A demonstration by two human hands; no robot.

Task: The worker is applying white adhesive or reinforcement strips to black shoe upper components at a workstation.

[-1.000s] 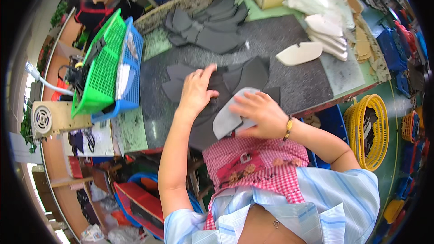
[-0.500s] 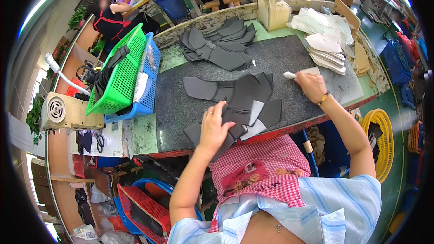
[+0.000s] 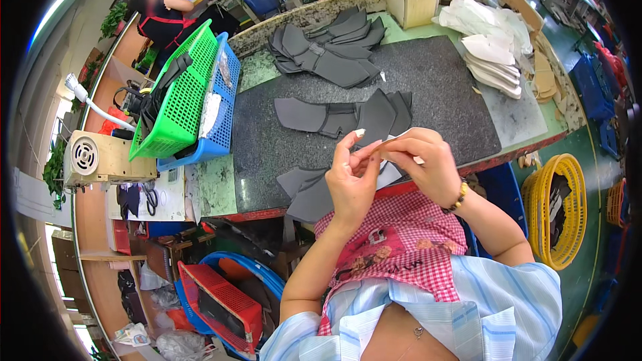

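Observation:
My left hand (image 3: 352,187) and my right hand (image 3: 431,166) meet over the near edge of the dark work board (image 3: 441,87). Fingertips of both hands are pinched together on a thin pale piece (image 3: 403,133), mostly hidden by the fingers. Just beyond them lies a set of overlapping dark grey shoe-upper pieces (image 3: 301,115). More dark grey pieces (image 3: 311,197) lie at the near edge, left of my left hand, partly covered by it. A pale patch (image 3: 389,175) shows beneath my hands.
Fanned dark pieces (image 3: 341,67) lie at the back. White cut pieces (image 3: 491,73) are stacked at the right. Green (image 3: 180,103) and blue baskets (image 3: 224,103) stand at the left beside a sewing machine (image 3: 103,157). A yellow basket (image 3: 535,207) sits on the floor. Another person (image 3: 157,27) sits beyond.
My right hand has come left and nearer with the pale piece. My left hand has lifted off the dark pieces, moving right to meet it. The view has shifted slightly.

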